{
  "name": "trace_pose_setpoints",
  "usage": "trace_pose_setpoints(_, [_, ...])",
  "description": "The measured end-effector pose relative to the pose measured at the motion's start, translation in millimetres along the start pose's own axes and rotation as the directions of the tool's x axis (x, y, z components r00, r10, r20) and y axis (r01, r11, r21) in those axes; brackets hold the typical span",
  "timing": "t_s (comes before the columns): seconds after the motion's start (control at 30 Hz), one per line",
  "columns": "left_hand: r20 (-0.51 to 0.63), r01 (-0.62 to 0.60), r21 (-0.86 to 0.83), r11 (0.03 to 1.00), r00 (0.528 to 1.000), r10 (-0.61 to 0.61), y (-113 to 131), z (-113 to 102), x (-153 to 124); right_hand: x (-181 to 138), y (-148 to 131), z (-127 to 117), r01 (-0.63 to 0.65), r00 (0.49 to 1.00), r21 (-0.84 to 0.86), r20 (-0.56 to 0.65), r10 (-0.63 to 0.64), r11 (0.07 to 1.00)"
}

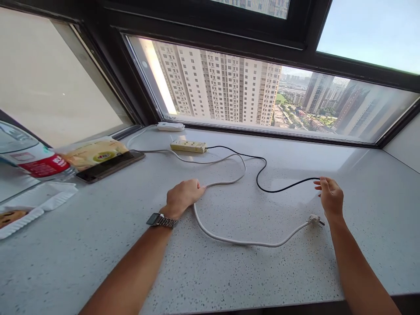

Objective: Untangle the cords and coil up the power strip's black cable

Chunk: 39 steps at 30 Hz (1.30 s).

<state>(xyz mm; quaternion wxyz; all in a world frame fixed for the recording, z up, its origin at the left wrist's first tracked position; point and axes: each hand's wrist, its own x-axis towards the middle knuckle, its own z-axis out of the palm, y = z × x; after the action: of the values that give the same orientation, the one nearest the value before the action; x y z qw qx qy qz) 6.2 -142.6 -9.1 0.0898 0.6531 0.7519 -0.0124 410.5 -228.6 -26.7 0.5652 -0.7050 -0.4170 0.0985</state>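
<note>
So the biggest thing here is the window (262, 87) running across the whole top of the frame, high-rise blocks outside. Below it the speckled white sill (229, 271) fills the rest of the frame, bottom edge to the glass.

Over at the left edge there's a water bottle (29, 157) lying on its side with a red label, a yellow snack packet (93, 153) just right of it resting partly on a dark phone (111, 166), and lower left a white foam tray (36, 205) with something baked in it, cut off by the frame.

Middle of the frame: a white cord (236, 239) loops from the upper centre down and round to the lower right, ending in a white plug (315, 220) lying flat on the sill. The left hand (183, 197) sits centre frame, fingers curled shut around that white cord, with a metal watch (161, 220) on the wrist.

The right hand (330, 197) is at centre right, just above the plug but not touching it, thumb and fingertips pinched together on the end of a thin black cable (278, 189).

That black cable snakes up to a cream power strip (188, 146) at upper centre. Behind that, right by the glass, is a small white adapter (170, 126).
</note>
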Motion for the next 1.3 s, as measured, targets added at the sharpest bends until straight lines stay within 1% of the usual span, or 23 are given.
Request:
trace_pose_setpoints(0.03, [0.012, -0.02, -0.003, 1.0, 1.0, 0.02, 2, -1, -2, 1, 0, 0, -0.03, 0.999, 0.08, -0.031, 0.032, 0.996])
trace_pose_setpoints(0.1, [0.03, -0.099, -0.019, 0.995, 0.995, 0.1, 9, 1, -8, 4, 2, 2, -0.068, 0.991, 0.198, -0.099, 0.089, 0.978])
trace_pose_setpoints(0.17, [0.041, -0.2, -0.04, 0.979, 0.979, 0.201, 18, 6, -16, 5, 4, 4, -0.062, 0.982, 0.264, -0.156, 0.106, 0.962])
trace_pose_setpoints(0.23, [0.047, -0.291, -0.055, 0.955, 0.955, 0.293, 29, 13, -25, 4, 4, 7, -0.007, 0.981, 0.303, -0.181, 0.065, 0.953])
trace_pose_setpoints(0.33, [0.039, -0.393, -0.08, 0.916, 0.917, 0.397, 45, 25, -38, -6, -1, 11, 0.157, 0.98, 0.328, -0.166, -0.106, 0.932])
trace_pose_setpoints(0.4, [0.016, -0.438, -0.1, 0.894, 0.897, 0.441, 53, 31, -45, -15, -8, 15, 0.28, 0.96, 0.348, -0.116, -0.255, 0.895])
trace_pose_setpoints(0.47, [-0.016, -0.466, -0.114, 0.878, 0.884, 0.467, 58, 35, -48, -26, -16, 18, 0.373, 0.92, 0.393, -0.037, -0.391, 0.841])
trace_pose_setpoints(0.53, [-0.041, -0.488, -0.126, 0.864, 0.873, 0.487, 63, 37, -50, -37, -24, 21, 0.402, 0.872, 0.464, 0.07, -0.485, 0.789])
trace_pose_setpoints(0.57, [-0.049, -0.499, -0.134, 0.856, 0.866, 0.497, 65, 37, -51, -42, -27, 23, 0.388, 0.851, 0.508, 0.122, -0.51, 0.769])
trace_pose_setpoints(0.63, [-0.058, -0.525, -0.152, 0.838, 0.851, 0.522, 69, 38, -53, -53, -33, 27, 0.314, 0.827, 0.593, 0.213, -0.521, 0.741])
trace_pose_setpoints(0.73, [-0.075, -0.562, -0.163, 0.811, 0.826, 0.558, 73, 40, -55, -68, -39, 36, 0.151, 0.822, 0.68, 0.317, -0.473, 0.718])
trace_pose_setpoints(0.8, [-0.087, -0.569, -0.154, 0.808, 0.822, 0.563, 75, 42, -55, -76, -41, 42, 0.06, 0.818, 0.697, 0.376, -0.435, 0.715])
trace_pose_setpoints(0.9, [-0.1, -0.571, -0.146, 0.808, 0.821, 0.562, 74, 44, -54, -84, -41, 49, 0.008, 0.816, 0.691, 0.414, -0.404, 0.723])
trace_pose_setpoints(1.03, [-0.118, -0.595, -0.153, 0.789, 0.804, 0.583, 72, 45, -53, -86, -42, 50, 0.051, 0.819, 0.67, 0.396, -0.415, 0.741])
trace_pose_setpoints(1.13, [-0.171, -0.611, -0.194, 0.768, 0.792, 0.587, 72, 46, -52, -87, -44, 49, 0.131, 0.795, 0.645, 0.385, -0.468, 0.753])
trace_pose_setpoints(1.2, [-0.245, -0.627, -0.249, 0.738, 0.778, 0.579, 73, 46, -53, -90, -44, 49, 0.201, 0.758, 0.613, 0.397, -0.518, 0.764])
trace_pose_setpoints(1.23, [-0.279, -0.641, -0.284, 0.714, 0.767, 0.578, 74, 45, -54, -92, -43, 50, 0.238, 0.729, 0.589, 0.416, -0.543, 0.772])
trace_pose_setpoints(1.3, [-0.33, -0.686, -0.359, 0.633, 0.728, 0.601, 74, 45, -56, -94, -42, 50, 0.307, 0.646, 0.545, 0.483, -0.591, 0.781])
